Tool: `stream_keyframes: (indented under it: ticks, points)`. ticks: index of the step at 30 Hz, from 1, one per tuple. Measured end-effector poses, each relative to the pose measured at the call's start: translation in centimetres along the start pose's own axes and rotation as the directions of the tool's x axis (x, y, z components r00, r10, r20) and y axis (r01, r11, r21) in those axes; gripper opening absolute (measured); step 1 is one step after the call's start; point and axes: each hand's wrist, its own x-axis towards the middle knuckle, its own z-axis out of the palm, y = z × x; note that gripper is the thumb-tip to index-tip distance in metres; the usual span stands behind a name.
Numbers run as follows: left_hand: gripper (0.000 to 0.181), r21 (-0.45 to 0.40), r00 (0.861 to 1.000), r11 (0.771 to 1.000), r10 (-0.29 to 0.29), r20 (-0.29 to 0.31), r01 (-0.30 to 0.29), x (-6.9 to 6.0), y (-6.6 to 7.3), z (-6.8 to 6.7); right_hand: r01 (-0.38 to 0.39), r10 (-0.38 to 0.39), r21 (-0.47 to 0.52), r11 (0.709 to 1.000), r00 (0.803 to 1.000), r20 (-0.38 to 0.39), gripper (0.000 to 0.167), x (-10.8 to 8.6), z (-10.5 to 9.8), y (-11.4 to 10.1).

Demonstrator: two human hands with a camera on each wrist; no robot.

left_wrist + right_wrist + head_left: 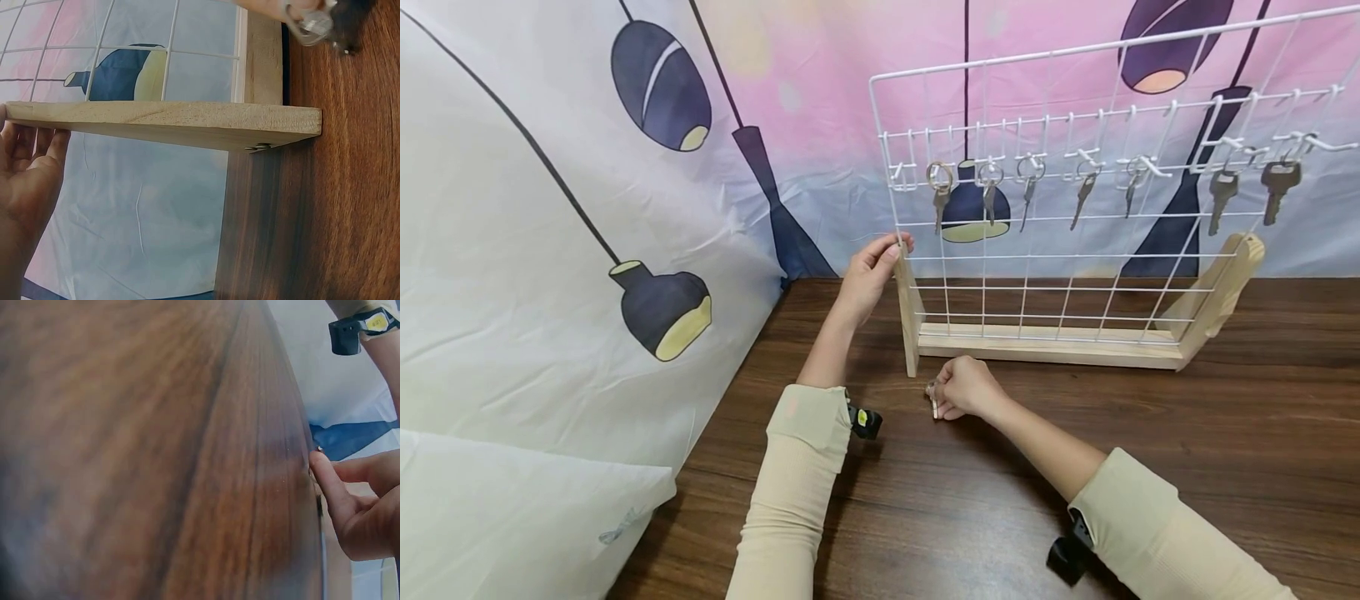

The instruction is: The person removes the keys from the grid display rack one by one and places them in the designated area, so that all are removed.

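Observation:
A white wire rack [1022,288] stands in a wooden base [1045,346], with several keys on rings hanging from its hooks, among them a key [942,200] at the left end. My left hand [868,279] grips the top of the rack's left wooden side piece [908,321]; in the left wrist view that hand [31,169] has its fingers against the board's end [162,114]. Just above the table, in front of the base, my right hand [968,388] pinches a key with a ring [934,404]. In the right wrist view the right hand [362,512] mostly hides the key.
The brown wooden table [940,500] extends in front of the rack. A patterned cloth [820,125] hangs behind it, and a white cloth [535,333] hangs along the left. The rack's right wooden side piece [1225,287] stands at the back right.

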Motion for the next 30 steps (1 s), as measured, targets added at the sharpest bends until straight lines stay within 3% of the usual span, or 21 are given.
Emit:
stream_keyframes:
  ticks: [11,20,24,26,28,30]
  points:
    - [0.032,0.011,1.0,1.0,-0.018,0.008,0.018,0.1,0.2,0.0,-0.116,0.116,-0.007,0.993,0.992,0.041,0.009,0.0,0.1,0.3]
    - [0.031,0.003,1.0,1.0,-0.014,0.0,0.014,-0.1,0.2,0.0,-0.099,0.099,0.001,0.995,0.995,0.022,0.021,0.0,0.3,0.5]
    - [0.031,0.007,1.0,1.0,-0.014,-0.001,0.014,-0.1,0.3,0.0,0.003,-0.007,-0.127,0.992,1.0,-0.025,0.023,-0.3,-0.7,-0.6]
    - [0.031,0.009,1.0,1.0,-0.015,0.0,0.015,-0.1,0.3,0.0,0.082,-0.101,-0.228,0.97,0.992,-0.073,0.024,-0.7,-1.5,-1.8]
    - [0.031,0.008,1.0,1.0,-0.015,0.001,0.014,-0.1,0.2,0.0,0.159,-0.211,-0.312,0.937,0.967,-0.143,0.023,-1.1,-2.5,-3.3]
    - [0.031,0.001,1.0,1.0,-0.011,0.003,0.011,-0.1,0.2,0.0,0.227,-0.321,-0.364,0.903,0.92,-0.224,0.022,-1.4,-3.5,-5.0]
